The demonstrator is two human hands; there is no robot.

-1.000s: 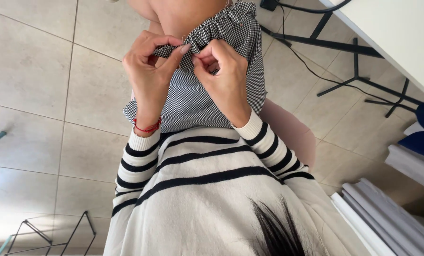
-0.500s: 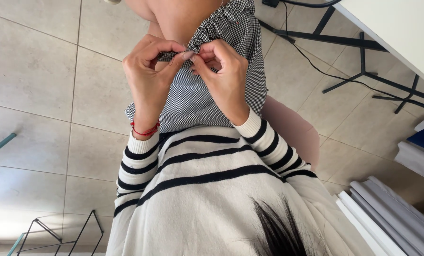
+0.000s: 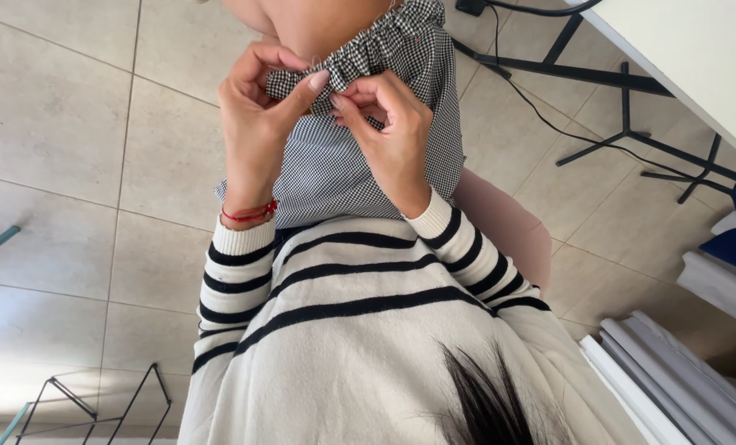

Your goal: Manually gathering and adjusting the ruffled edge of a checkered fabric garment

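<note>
The pale tiled floor (image 3: pixel 71 148) fills most of the view, with a white table top (image 3: pixel 697 58) on black metal legs (image 3: pixel 623 115) at the upper right and a black cable (image 3: pixel 541 115) trailing across the tiles beneath it. A black wire rack (image 3: pixel 96 395) stands at the lower left, and a stack of white boards (image 3: pixel 672 379) leans at the lower right. None of these lies between the hands and the cloth.

The person, in a cream jumper with black stripes (image 3: pixel 351 330), sits on a pink seat (image 3: pixel 508 231) with a black-and-white gingham garment (image 3: pixel 343 165) spread over the lap. Since a second ago the ruffled gingham edge (image 3: pixel 359 58) has been drawn slightly to the left and the two hands have closed in on one another.

The left hand (image 3: pixel 257 124), with a red thread bracelet (image 3: pixel 248 214) at its wrist, is clamped on the ruffle between thumb and forefinger. The right hand (image 3: pixel 392 136) pinches the same edge just beside it; whether it also holds a needle cannot be told.
</note>
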